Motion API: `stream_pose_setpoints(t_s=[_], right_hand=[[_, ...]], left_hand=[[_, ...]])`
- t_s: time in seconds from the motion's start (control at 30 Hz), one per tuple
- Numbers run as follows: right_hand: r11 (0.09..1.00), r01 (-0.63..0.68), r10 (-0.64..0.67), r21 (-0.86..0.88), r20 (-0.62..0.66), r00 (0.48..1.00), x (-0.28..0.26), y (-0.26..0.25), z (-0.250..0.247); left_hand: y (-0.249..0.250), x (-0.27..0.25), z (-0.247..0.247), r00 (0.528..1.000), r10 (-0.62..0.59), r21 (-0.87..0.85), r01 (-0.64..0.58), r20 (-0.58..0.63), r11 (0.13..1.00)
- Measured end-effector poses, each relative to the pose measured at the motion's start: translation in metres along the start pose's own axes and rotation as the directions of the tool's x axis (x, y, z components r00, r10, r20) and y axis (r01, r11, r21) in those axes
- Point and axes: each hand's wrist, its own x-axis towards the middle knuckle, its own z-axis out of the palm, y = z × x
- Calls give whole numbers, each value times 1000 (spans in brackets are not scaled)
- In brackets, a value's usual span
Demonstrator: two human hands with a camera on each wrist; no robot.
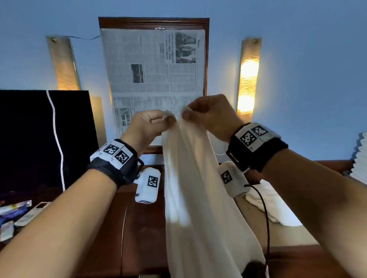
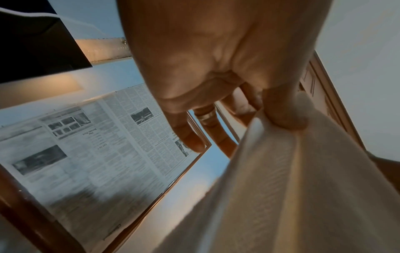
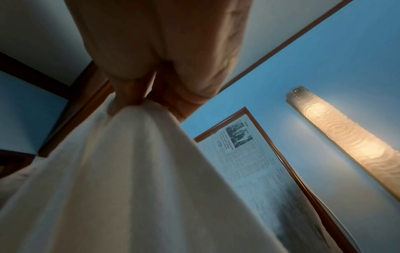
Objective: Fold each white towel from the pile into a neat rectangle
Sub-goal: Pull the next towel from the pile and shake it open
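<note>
Towel (image 1: 192, 180) hangs from our hands in front of the framed newspaper (image 1: 155, 65), hiding its lower edge. Our left hand (image 1: 151, 125) and right hand (image 1: 211, 115) sit close together, each pinching the top edge. Left of the newspaper stands a dark screen (image 1: 24, 136); right of it glows a wall lamp (image 1: 248, 78). More white towels (image 1: 270, 202) lie on the worktop (image 1: 144, 233) below.
</note>
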Motion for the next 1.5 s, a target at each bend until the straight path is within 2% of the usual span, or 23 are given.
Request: stream_pose_setpoints(t_s=[0.13, 0.27, 0.6, 0.7, 0.8, 0.87, 0.97, 1.03, 1.13, 1.2, 1.3, 1.43, 1.5], right_hand=[[998, 67, -66, -15, 65, 996, 6, -14, -6], [997, 82, -80, -9, 113, 990, 8, -21, -15], [996, 86, -84, -16, 89, 992, 14, -22, -20], [998, 13, -23, 64, 157, 987, 15, -21, -16], [968, -156, 89, 195, 315, 945, 12, -14, -8], [947, -234, 145, 219, 357, 923, 9, -6, -3], [908, -312, 213, 279, 335, 918, 4, 10, 9], [904, -299, 220, 305, 266, 938, 2, 23, 18], [985, -154, 144, 73, 133, 981, -1, 41, 27], [994, -98, 102, -47, 108, 989, -2, 46, 31], [991, -75, 86, -114, 99, 991, -4, 52, 34], [986, -155, 155, -60, -10, 988, -19, 71, 33], [965, -257, 257, 58, 13, 966, -34, 86, 35]], left_hand=[[9, 7, 3, 998, -48, -87, 50, 31, 995], [19, 12, 5, 996, -42, -165, 56, 85, 985], [26, 23, 12, 994, -21, -169, 39, 106, 985], [21, 26, 10, 995, -34, -152, 48, 90, 987], [12, 28, 6, 998, -68, -141, 70, 18, 988], [6, 25, 4, 995, -99, -141, 98, -1, 985], [-5, 13, 6, 985, -172, -106, 173, 14, 979], [-15, 4, 11, 965, -259, -90, 261, 35, 961], [-27, -12, 20, 924, -375, -187, 381, 69, 905], [-37, -19, 24, 935, -345, -146, 353, 76, 924], [-47, -20, 28, 958, -274, 0, 275, 87, 961], [-53, -10, 32, 974, -217, 124, 208, 61, 970], [-59, -6, 35, 982, -172, 188, 156, 76, 970]])
